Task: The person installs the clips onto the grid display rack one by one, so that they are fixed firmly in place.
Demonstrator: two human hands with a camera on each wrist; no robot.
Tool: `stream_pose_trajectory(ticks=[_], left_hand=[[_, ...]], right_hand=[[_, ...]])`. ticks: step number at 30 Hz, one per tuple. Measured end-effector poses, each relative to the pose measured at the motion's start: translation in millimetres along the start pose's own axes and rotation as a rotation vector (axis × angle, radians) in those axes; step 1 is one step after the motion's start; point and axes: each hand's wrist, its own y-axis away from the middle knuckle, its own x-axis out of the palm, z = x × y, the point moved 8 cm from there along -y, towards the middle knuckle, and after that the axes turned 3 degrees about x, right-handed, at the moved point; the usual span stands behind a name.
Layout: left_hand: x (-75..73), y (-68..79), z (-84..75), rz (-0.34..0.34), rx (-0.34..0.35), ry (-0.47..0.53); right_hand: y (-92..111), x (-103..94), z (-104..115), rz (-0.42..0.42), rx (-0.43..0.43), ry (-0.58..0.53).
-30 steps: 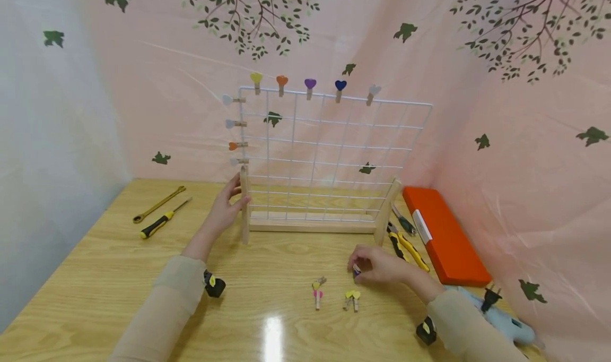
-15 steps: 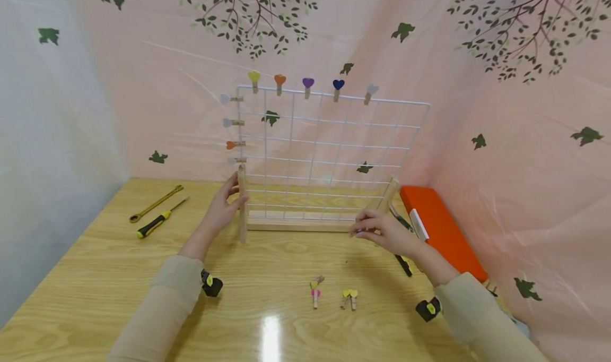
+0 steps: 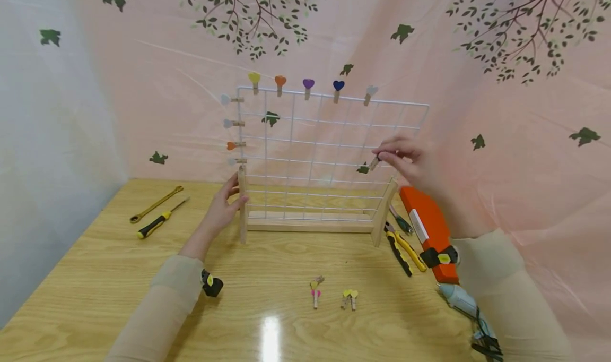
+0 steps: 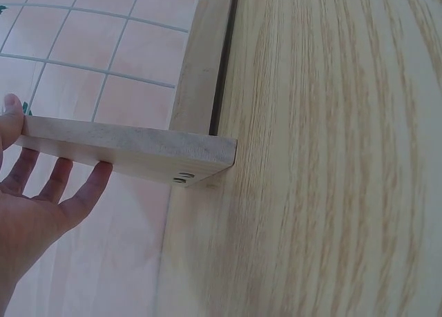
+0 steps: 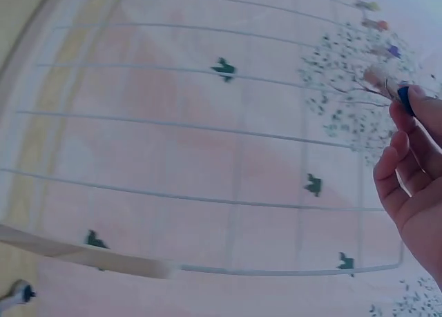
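A white wire grid (image 3: 321,94) stands in a wooden stand (image 3: 310,226). My left hand (image 3: 223,205) grips the stand's left post, the thumb on one face and the fingers on the other, as the left wrist view (image 4: 41,213) also shows. Raised before the grid's right part, my right hand (image 3: 410,163) pinches a small wooden clothespin (image 3: 374,163) by its end. In the right wrist view that clothespin (image 5: 382,81) bears a dark blue heart. It looks apart from the wires. Heart clothespins line the grid's top edge, such as a purple one (image 3: 308,84), and its left edge, including an orange one (image 3: 231,146).
Loose clothespins with yellow (image 3: 354,295) and pink (image 3: 315,294) hearts lie on the table (image 3: 229,319). Pliers (image 3: 404,248), an orange case (image 3: 429,213) and a glue gun (image 3: 460,301) lie at right. A wrench (image 3: 157,204) and screwdriver (image 3: 161,221) lie at left.
My right hand has lifted the clothespin from low over the table, up and rightward to mid-height of the grid. The left hand stays on the post.
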Motion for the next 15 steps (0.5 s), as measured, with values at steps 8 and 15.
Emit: stream_pose_trajectory(ticks=[8, 15], left_hand=[[-0.7, -0.1, 0.6, 0.000, -0.011, -0.010], [0.3, -0.3, -2.6, 0.006, -0.018, -0.003]], right_hand=[[-38, -48.5, 7, -0.217, 0.033, 0.106], [-61, -75.6, -4, -0.360, 0.073, 0.191]])
